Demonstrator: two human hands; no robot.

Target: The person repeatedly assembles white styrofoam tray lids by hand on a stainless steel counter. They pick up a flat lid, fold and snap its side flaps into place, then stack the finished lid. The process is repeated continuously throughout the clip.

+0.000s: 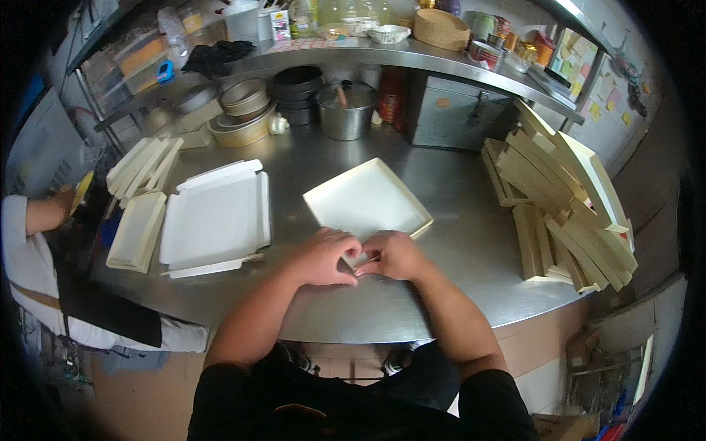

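Note:
In front of me, a shallow square cardboard box (368, 197), white inside and cream on its outer walls, lies turned on the steel table with one corner toward me. Both my hands are at that near corner. My left hand (323, 257) is closed on its left wall, with thumb and fingers curled. My right hand (398, 256) grips the corner from the other side, its fingers meeting the left hand's. The fingers hide the corner itself. To the left lies a partly folded white cardboard box blank (215, 214), its edge flaps standing up.
A small tray-shaped box (137, 231) and several folded box pieces (145, 166) lie far left. Folded cream boxes (559, 198) lean in a pile at right. Cake tins (245, 110), a lidded pot (346, 110) and a metal chest (456, 112) stand behind. Another person's arm (45, 213) shows at left.

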